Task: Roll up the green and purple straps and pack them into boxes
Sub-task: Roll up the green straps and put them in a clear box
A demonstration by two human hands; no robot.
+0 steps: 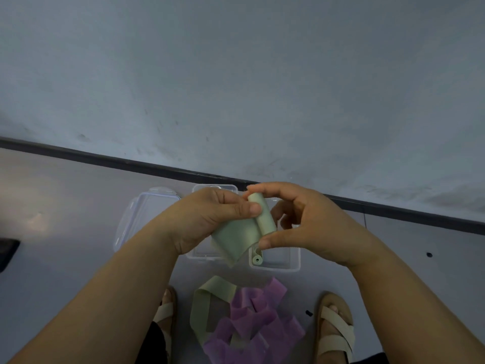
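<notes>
- Forearms enter from the bottom corners and meet at centre frame, above the floor (65, 206).
- Left hand (210, 216): fingers curled closed, thumb pressed on top of the flat, unrolled part of a green strap (241, 232), pinching it.
- Right hand (309, 227): thumb and forefinger pinch the two ends of the rolled part of that same green strap, the remaining fingers loosely bent; the roll lies between the two hands, tilted slightly from upright.
- Free end of the held strap hangs below the left hand, over the boxes.
- Clear plastic boxes (294, 261) stand on the floor directly beneath the hands; one finished green roll (257, 258) lies inside the right-hand box.
- Clear lid (136, 214) lies flat just left of the boxes.
- Loose purple straps (252, 324) lie in a heap on the floor between the sandalled feet (338, 327), with another green strap (204, 306) looped along the heap's left side.
- No brand, label or legible writing can be made out on any item.
</notes>
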